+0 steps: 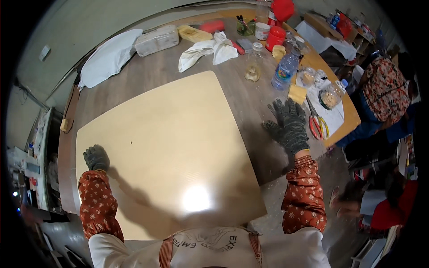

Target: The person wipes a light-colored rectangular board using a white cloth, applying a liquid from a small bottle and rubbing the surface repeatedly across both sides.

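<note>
Board (170,147), big pale yellowish panel with rounded corners, lies flat across the brown table (147,73) and takes up most of the middle, near edge right by the person's body. Left hand (95,157) in a dark knit glove sits on the board's left edge, fingers curled in loosely, not clearly clamped on anything. Right hand (289,123), same kind of glove, is off the board's right side with fingers spread wide open, flat over the table, holding nothing. Just right of that hand are red-handled scissors (315,125). Farther back there's a plastic water bottle (284,71), a white rag (210,51) and a red jar (275,38). White bag (109,58) far left.
</note>
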Action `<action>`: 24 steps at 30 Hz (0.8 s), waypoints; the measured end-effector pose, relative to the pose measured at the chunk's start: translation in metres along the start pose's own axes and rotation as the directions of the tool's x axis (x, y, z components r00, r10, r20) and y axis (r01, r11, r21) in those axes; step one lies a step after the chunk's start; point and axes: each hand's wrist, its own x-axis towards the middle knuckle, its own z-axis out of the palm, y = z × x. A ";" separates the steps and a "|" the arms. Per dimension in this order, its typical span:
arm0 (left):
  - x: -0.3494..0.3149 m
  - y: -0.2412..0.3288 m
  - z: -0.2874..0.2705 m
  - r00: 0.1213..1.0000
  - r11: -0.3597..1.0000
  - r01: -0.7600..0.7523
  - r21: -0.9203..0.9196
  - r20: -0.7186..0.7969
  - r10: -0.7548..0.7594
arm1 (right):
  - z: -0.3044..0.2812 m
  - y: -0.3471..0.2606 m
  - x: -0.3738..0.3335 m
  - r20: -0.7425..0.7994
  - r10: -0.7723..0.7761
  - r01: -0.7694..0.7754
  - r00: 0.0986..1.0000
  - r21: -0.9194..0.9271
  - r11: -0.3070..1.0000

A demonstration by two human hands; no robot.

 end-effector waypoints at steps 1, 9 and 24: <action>0.002 -0.004 -0.001 1.000 1.000 -0.011 0.003 -0.003 0.011 | 0.001 0.001 -0.007 -0.096 -0.063 0.066 0.993 0.023 0.998; -0.010 0.006 -0.026 0.997 0.980 0.020 -0.196 -0.068 -0.034 | -0.009 -0.060 -0.028 -0.082 -0.367 0.376 0.927 0.144 0.916; -0.175 0.368 -0.264 0.219 -0.446 -0.009 -0.895 -0.437 0.872 | 0.007 -0.037 0.121 -0.322 -0.550 0.637 0.770 0.345 0.689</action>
